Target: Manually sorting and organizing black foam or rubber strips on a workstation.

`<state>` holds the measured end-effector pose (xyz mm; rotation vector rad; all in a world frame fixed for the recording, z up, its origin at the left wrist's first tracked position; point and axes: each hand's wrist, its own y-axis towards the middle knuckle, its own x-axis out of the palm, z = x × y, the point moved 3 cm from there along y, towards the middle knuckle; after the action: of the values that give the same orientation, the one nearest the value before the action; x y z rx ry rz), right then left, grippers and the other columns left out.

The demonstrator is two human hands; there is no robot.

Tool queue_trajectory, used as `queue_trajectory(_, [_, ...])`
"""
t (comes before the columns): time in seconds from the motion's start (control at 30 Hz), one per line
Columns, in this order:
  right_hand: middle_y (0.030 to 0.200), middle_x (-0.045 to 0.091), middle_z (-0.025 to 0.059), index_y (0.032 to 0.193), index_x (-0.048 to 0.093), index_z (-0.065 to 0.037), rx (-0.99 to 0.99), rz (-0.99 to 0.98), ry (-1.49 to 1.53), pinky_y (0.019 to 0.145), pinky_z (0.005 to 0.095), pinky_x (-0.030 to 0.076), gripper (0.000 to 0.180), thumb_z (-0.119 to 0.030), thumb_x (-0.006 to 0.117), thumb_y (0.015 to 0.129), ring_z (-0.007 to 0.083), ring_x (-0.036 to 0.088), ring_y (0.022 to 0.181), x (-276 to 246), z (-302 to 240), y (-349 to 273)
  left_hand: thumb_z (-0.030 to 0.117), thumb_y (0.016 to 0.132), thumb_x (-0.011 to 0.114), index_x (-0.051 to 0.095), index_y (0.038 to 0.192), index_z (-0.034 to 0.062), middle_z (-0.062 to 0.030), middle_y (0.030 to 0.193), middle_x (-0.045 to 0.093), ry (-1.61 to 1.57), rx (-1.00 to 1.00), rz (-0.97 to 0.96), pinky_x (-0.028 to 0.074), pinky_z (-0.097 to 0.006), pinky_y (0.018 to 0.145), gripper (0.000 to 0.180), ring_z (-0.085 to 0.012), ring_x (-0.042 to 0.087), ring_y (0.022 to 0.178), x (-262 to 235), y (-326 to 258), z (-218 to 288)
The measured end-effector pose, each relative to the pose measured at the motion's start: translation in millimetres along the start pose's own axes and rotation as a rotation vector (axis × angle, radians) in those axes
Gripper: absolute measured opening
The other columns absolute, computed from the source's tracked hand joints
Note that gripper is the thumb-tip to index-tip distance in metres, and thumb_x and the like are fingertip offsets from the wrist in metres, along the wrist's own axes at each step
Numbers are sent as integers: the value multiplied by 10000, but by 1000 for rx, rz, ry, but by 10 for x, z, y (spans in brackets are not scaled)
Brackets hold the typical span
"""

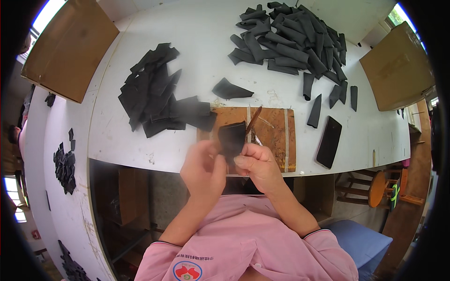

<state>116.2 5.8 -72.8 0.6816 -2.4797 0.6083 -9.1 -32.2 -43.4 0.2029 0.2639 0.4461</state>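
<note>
- The left hand [202, 169] is closed on the lower left edge of a black fabric piece [231, 139], thumb and fingers pinching it just above the near edge of the bench [197, 37].
- The right hand [258, 165] is clamped on the same piece from the right, and it also grips a thin brown-handled tool [253, 121] that slants up and away past the piece's right edge (whether blade or brush I cannot tell).
- The piece is held upright between both hands, over a wooden board [274, 136] that lies flat at the bench's near edge.
- Left of the board sits a loose heap of flat black pieces [154, 91], its nearest scraps overlapping the board's left corner.
- A single folded black piece [229, 89] lies alone just beyond the board.
- At the far right of the bench is a larger pile of rolled black strips [293, 40], with a few strays trailing down toward the board.
- A dark phone [329, 142] lies just right of the board, near the bench's front edge.
- Cardboard boxes stand at both far corners: one on the left [68, 44], one on the right [398, 68].
- A round wooden stool [377, 188] stands on the floor to the right, below the bench.
</note>
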Motion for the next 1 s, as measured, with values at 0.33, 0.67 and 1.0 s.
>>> queue_trajectory(0.33, [674, 467, 112, 727, 484, 17, -477, 200, -872, 480, 314, 376, 96, -43, 559, 719, 216, 485, 520, 212, -235, -128, -102, 643, 539, 562, 900, -3, -135, 786, 593, 335, 445, 72, 460, -257, 490, 277, -198, 573, 570, 3, -83, 62])
queue_trajectory(0.67, [714, 480, 84, 804, 508, 0, -768, 277, -972, 446, 295, 414, 146, -12, 607, 698, 199, 542, 583, 311, -345, -304, -38, 720, 589, 552, 833, -10, -16, 684, 580, -426, -592, -235, 377, -177, 417, 123, -29, 477, 504, -56, -37, 31])
queue_trajectory(1.0, [738, 497, 91, 815, 547, 7, -722, 220, -1118, 504, 315, 432, 134, 19, 579, 685, 236, 539, 597, 277, -255, -219, -40, 728, 574, 564, 798, 5, -14, 616, 560, 4, -124, -73, 377, -180, 419, 84, -44, 488, 489, -17, -170, -8])
